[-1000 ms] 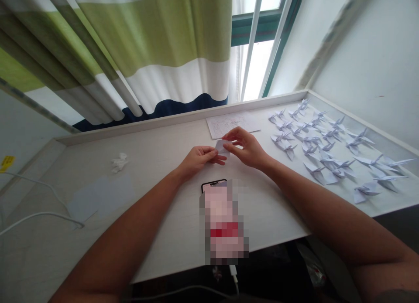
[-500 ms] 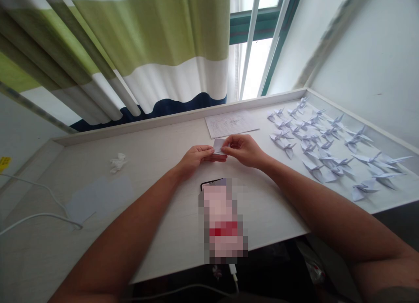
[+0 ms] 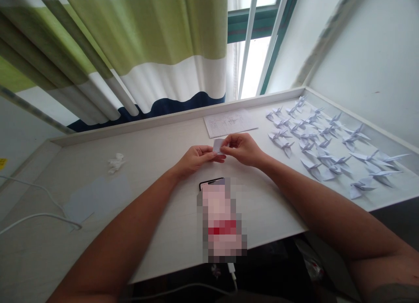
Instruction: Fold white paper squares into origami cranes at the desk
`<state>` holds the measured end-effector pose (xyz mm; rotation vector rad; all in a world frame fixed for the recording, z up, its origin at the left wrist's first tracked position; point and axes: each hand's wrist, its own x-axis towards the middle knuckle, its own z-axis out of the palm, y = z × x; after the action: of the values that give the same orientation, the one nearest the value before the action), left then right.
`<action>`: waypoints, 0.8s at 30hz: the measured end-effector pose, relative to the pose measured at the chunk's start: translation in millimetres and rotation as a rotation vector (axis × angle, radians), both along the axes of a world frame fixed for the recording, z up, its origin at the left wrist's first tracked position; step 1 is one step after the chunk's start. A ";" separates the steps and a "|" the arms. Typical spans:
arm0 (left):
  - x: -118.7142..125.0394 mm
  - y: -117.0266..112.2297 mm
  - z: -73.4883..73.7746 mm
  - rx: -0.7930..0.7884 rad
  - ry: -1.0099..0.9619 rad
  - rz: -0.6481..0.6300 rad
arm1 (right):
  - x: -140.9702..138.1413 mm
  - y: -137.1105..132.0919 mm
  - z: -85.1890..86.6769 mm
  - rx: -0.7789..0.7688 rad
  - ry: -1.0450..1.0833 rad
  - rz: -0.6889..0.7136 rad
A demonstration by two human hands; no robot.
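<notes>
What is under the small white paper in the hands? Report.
Beneath the paper, fingertips of the left hand show; whatever else lies there is hidden by the paper and the right hand.

hands (image 3: 195, 160): 2 | held paper (image 3: 217, 146): 1 | cranes (image 3: 359, 188): over 20, overlapping, exact count unclear | phone (image 3: 218, 207): 1 | printed page (image 3: 229, 123): 1 | plain sheets (image 3: 80, 200): at least 2 | wad (image 3: 116, 163): 1 | cables (image 3: 42, 214): at least 2 | curtain (image 3: 157, 28): 1

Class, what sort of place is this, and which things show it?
Probably a home or dormitory room: a striped curtain beside a window, and a pale desk holding folded paper birds.
</notes>
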<state>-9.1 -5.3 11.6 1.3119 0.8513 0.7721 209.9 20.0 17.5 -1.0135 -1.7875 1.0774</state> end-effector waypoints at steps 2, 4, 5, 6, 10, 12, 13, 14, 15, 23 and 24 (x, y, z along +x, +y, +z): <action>1.3 -0.8 -0.7 0.033 0.024 0.017 | -0.2 -0.3 0.3 0.001 -0.002 0.001; 2.5 -1.2 -1.5 0.046 0.038 0.024 | -0.2 -0.2 0.0 0.003 -0.005 -0.002; 2.9 -1.2 -1.8 0.045 0.039 0.025 | -0.3 -0.1 -0.3 0.007 -0.006 -0.004; 3.1 -1.2 -1.9 0.042 0.039 0.024 | -0.3 0.0 -0.6 0.011 -0.007 -0.005; 3.1 -0.6 -0.8 0.061 0.086 0.026 | -0.3 0.0 -1.3 0.013 -0.018 -0.012; 3.1 -0.4 0.5 0.062 0.117 0.026 | -0.2 -0.4 -0.8 0.007 -0.036 -0.014; 3.1 -0.3 1.0 0.050 0.116 0.025 | -0.2 -0.7 -0.4 0.005 -0.044 -0.011; 3.1 -0.3 1.4 0.033 0.105 0.025 | -0.1 -1.0 -0.1 0.004 -0.050 -0.006; 3.1 -0.2 1.6 0.016 0.088 0.027 | 0.0 -1.1 0.2 0.003 -0.052 -0.002; 1.8 -1.5 -0.5 0.120 0.236 0.023 | 0.7 -0.2 -1.0 0.001 -0.059 0.016; 1.5 -1.4 -0.5 0.135 0.239 0.024 | 0.7 0.0 -1.3 0.003 -0.059 0.015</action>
<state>-7.6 -6.7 11.1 1.5375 1.0207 0.7098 210.7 20.0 16.2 -1.0411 -1.8461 1.0640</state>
